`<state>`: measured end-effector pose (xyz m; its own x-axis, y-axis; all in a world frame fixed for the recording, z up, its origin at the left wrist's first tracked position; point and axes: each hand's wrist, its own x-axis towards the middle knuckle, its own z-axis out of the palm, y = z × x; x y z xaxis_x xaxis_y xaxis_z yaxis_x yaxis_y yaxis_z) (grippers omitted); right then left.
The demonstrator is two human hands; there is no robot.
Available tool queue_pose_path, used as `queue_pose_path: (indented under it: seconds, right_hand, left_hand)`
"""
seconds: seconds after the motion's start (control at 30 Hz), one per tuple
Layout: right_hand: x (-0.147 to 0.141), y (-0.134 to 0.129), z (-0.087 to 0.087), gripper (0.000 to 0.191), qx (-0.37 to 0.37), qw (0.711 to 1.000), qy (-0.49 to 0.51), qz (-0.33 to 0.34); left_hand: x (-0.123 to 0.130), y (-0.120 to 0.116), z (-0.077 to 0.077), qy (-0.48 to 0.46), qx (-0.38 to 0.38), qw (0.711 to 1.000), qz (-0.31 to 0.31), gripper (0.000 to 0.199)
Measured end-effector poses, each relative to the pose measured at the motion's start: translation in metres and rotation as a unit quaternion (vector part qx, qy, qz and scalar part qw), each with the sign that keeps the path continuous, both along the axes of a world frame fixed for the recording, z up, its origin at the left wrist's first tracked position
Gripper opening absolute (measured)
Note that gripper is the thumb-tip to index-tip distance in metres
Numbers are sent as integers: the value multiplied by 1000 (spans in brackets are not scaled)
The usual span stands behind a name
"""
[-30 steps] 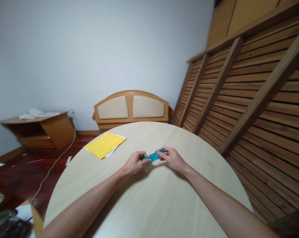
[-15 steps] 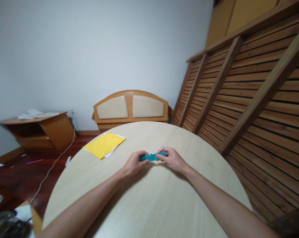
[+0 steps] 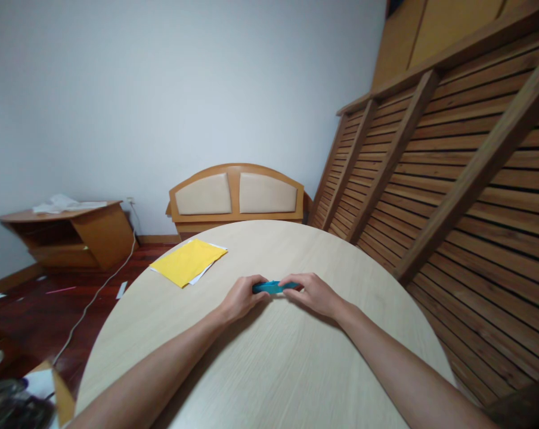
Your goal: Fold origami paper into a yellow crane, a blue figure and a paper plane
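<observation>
The left hand (image 3: 244, 299) is closed on one end of a narrow blue strip (image 3: 275, 288), its thumb on the near side and its fingers on the far side, and the right hand (image 3: 318, 294) pinches the other end between thumb and fingers. The blue strip lies crosswise between the two hands, over the middle of a round, pale wooden table (image 3: 291, 363), with its centre part in view and its ends partly hidden by the fingers; whether it touches the tabletop, I cannot tell. A yellow sheet (image 3: 189, 262) lies flat near the far left edge of the table, well apart from the hands, with white paper (image 3: 201, 275) sticking out from under it. Beyond the table, a headboard (image 3: 235, 193) with two cream panels stands near the pale wall (image 3: 207, 77). To the left, a low wooden cabinet (image 3: 106, 238) bears crumpled white papers (image 3: 60, 204), and a pale cord (image 3: 87, 308) runs over the dark red floor (image 3: 32, 316). On the right, a big slatted wooden frame (image 3: 397, 143) leans at a slant
</observation>
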<state>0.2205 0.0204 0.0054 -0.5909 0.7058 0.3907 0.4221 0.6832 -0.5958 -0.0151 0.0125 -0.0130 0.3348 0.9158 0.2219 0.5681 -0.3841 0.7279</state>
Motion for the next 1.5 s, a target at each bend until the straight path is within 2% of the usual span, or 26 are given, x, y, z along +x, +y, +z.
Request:
queue_pose_path:
  seconds: [0.13, 0.4, 0.6, 0.83, 1.0, 1.1, 1.27, 1.37, 1.5]
  right_hand:
    - [2, 0, 2, 19, 3, 1000, 2, -3]
    - [2, 0, 3, 16, 16, 999, -35, -18]
    - [7, 4, 3, 17, 18, 998, -45, -26]
    - [11, 10, 0, 22, 29, 997, -62, -25]
    - [14, 16, -1, 23, 37, 997, -48, -42]
    - [20, 22, 0, 23, 55, 994, -32, -85]
    - [35, 47, 4, 24, 78, 979, -30, -184]
    - [49, 71, 5, 27, 79, 963, -36, -255]
    - [71, 102, -1, 29, 58, 927, -38, -369]
  left_hand:
    - [-1, 1, -3, 11, 18, 1000, -8, 28]
    - [1, -3, 4, 55, 35, 998, 9, 24]
    - [-1, -1, 0, 48, 54, 997, 12, 25]
    - [-6, 5, -2, 100, 78, 992, 29, 26]
    - [-11, 8, -11, 110, 95, 987, 69, 51]
    - [-15, 11, -18, 135, 105, 982, 76, 53]
    - [-15, 12, -23, 154, 116, 980, 59, 37]
    - [-14, 11, -21, 159, 116, 979, 52, 31]
    - [-12, 10, -17, 168, 111, 978, 47, 30]
